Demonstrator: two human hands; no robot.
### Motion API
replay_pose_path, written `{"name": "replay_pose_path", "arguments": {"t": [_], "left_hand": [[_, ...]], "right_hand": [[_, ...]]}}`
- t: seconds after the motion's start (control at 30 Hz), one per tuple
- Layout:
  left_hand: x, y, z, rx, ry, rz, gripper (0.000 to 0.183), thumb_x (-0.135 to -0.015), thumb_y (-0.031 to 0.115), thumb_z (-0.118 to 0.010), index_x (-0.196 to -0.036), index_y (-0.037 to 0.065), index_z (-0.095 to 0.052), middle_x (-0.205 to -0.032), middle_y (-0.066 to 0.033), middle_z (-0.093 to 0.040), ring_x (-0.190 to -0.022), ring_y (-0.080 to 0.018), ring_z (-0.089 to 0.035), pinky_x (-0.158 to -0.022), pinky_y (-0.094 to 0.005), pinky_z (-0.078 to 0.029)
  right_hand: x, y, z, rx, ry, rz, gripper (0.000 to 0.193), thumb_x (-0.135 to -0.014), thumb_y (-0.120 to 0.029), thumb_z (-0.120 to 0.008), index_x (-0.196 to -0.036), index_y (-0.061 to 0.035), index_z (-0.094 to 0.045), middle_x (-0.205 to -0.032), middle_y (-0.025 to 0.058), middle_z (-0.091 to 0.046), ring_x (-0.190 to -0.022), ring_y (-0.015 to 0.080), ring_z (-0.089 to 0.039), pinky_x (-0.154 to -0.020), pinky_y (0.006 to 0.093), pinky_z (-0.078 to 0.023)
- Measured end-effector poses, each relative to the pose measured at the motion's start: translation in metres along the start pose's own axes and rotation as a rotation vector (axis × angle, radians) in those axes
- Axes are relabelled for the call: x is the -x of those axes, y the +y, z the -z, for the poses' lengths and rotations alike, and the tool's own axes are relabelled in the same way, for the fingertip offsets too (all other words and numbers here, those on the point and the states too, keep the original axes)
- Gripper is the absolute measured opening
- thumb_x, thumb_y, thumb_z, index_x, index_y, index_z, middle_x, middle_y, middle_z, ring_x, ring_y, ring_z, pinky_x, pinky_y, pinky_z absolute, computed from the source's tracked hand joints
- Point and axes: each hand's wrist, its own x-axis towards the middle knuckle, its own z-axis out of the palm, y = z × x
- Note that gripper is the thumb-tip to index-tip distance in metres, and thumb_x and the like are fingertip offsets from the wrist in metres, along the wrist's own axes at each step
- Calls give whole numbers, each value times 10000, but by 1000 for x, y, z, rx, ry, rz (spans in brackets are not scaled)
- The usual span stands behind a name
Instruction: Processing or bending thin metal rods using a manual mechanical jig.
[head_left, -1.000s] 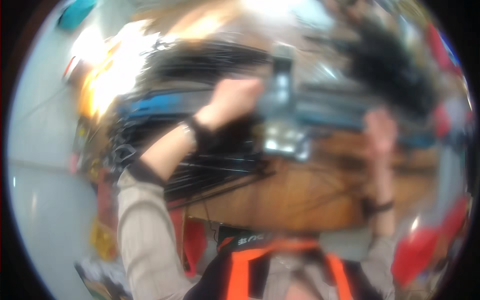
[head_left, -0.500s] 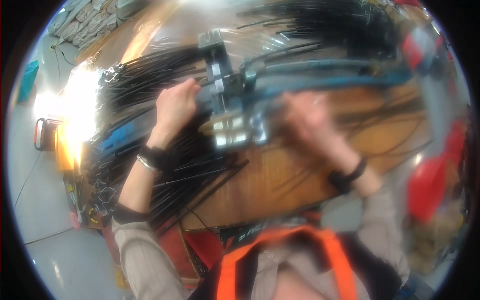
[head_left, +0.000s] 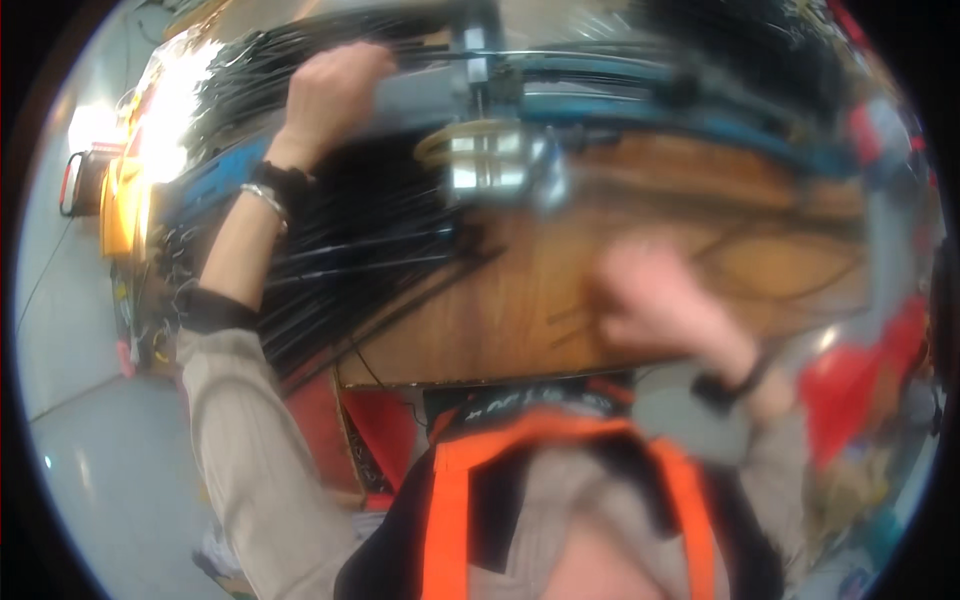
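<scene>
My left hand (head_left: pixel 338 92) is closed beside the far bundle of thin black rods (head_left: pixel 245 80), its knuckles up. What its fingers grip, if anything, is hidden. To its right stands a dark metal fixture (head_left: pixel 478 75), with a shiny metal block (head_left: pixel 490 168) at its near end and a tan tube loop (head_left: pixel 432 148) against that block. My right hand (head_left: pixel 655 290) is over the brown wooden tabletop (head_left: pixel 520 310), apart from the fixture. Motion smears its fingers, so their state does not show.
More black rods (head_left: pixel 350 250) lie near my left forearm. Blue rails (head_left: pixel 600 90) run right from the fixture. Dark cables (head_left: pixel 760 285) curve over the right tabletop. A red cloth or bag (head_left: pixel 860 385) is at right, an orange box (head_left: pixel 122 205) at left beside a bright light.
My right hand has pulled away from the fixture, toward me and slightly right. My left hand stays by the fixture's left side. The whole view has shifted, putting the bench higher in the picture.
</scene>
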Motion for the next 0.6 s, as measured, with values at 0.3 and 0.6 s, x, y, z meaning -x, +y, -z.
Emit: {"name": "replay_pose_path", "arguments": {"t": [0.3, 0.6], "left_hand": [[84, 124, 89, -49, -381, 184, 177, -813, 285, -708, -892, 154, -619, -974, -39, -568, -1004, -249, -529, -849, -444, -361], [122, 139, 91, 116, -386, 199, 214, -835, 289, -703, -776, 131, -573, -803, -26, -538, -810, -198, -574, -672, -337, -448]], "right_hand": [[-45, 2, -69, -103, 344, 121, 201, -735, -69, -634, -930, -87, -586, -904, 110, -550, -885, 322, -555, -712, 414, -451], [-57, -5, -37, -564, 212, -25, 129, -886, -117, -643, -907, 5, -679, -833, 160, -646, -765, 306, -631, -668, 361, -491]]}}
